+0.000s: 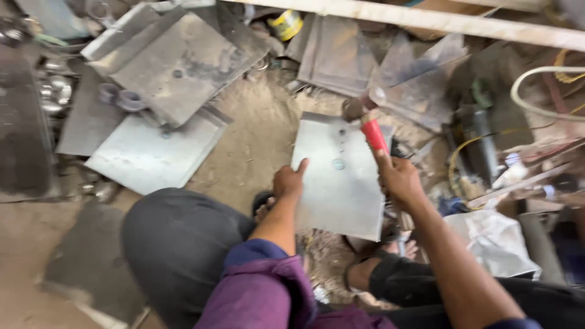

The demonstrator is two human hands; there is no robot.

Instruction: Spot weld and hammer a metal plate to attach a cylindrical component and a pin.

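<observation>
I squat over a flat grey metal sheet (341, 189) lying on the sandy floor. My left hand (289, 181) rests on the sheet's left edge, forefinger stretched out along it. My right hand (399, 180) grips a hammer (368, 116) by its red handle; the blurred metal head is raised above the sheet's far end. A small round mark or washer (339, 163) sits near the middle of the sheet. My feet in sandals (390, 250) are under the sheet's near edge.
More grey metal sheets (152, 152) lie stacked at the left and along the back (341, 55). Two small rings (119, 97) rest on one. A wooden beam (426, 21) crosses the top. Cables, pipes and tools clutter the right side (487, 140).
</observation>
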